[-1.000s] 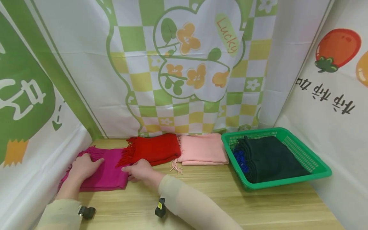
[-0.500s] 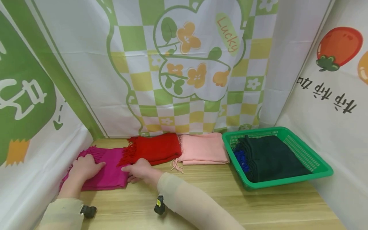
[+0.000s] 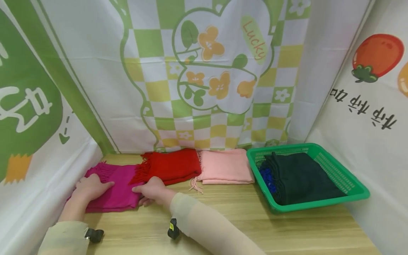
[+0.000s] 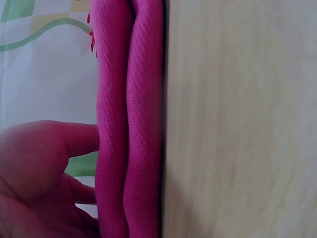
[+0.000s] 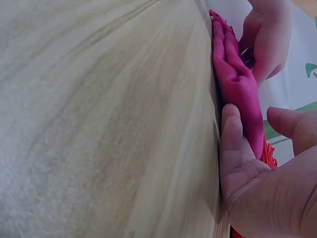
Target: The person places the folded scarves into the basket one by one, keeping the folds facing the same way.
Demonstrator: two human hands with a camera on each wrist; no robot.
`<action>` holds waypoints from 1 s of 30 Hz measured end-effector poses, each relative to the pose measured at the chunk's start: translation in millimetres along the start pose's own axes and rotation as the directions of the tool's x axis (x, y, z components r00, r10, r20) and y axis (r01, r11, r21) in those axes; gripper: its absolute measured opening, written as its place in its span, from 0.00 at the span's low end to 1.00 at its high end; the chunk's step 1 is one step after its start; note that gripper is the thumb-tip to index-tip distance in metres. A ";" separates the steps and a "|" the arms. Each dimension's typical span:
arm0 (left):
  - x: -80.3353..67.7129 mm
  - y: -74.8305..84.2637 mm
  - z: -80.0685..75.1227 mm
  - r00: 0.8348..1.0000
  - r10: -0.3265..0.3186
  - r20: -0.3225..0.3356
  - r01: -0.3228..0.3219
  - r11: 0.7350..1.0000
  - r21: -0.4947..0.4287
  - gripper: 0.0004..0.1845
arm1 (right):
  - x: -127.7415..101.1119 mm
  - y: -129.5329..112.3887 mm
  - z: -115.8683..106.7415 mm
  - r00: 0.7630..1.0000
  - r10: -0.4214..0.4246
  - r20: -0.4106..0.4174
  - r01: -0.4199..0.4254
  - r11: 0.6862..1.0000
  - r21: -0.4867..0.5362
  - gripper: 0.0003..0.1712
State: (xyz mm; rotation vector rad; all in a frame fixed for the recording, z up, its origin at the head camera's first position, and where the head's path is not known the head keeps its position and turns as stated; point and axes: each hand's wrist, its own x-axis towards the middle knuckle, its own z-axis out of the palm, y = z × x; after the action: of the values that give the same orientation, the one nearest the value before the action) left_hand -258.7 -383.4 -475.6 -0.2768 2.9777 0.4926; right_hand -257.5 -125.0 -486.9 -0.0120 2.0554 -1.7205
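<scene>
A folded magenta scarf [image 3: 119,187] lies at the table's left end. My left hand [image 3: 90,186] rests flat on its top, fingers pointing right. My right hand [image 3: 153,189] sits against the scarf's right edge, thumb over the top and fingers low beside the fold. In the right wrist view the right hand [image 5: 252,173] has straight fingers [image 5: 233,139] lying along the scarf [image 5: 237,84], and the left hand [image 5: 265,34] shows beyond it. In the left wrist view the scarf's double fold [image 4: 131,124] stands beside my left hand [image 4: 39,173].
A red fringed scarf [image 3: 172,164] and a pink scarf [image 3: 224,166] lie folded along the back of the wooden table [image 3: 242,219]. At the right, a green basket [image 3: 353,182] holds a dark green scarf [image 3: 302,177] and a blue one [image 3: 266,175]. Printed cloth walls close in three sides.
Both hands have shifted slightly left with the magenta scarf, and my right forearm has slid left along the table. Nothing else has moved.
</scene>
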 end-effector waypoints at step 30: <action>0.0 1.3 -2.2 0.998 -0.067 0.000 0.067 0.997 0.025 0.54 | -0.4 -2.2 10.4 0.999 -0.009 -0.050 0.004 0.995 -0.100 0.18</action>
State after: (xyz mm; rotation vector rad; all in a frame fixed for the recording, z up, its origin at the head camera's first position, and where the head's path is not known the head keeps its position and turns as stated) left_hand -259.1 -382.9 -473.2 -0.3724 2.9602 0.4474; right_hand -254.1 -135.1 -485.9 -0.0068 2.1787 -1.6354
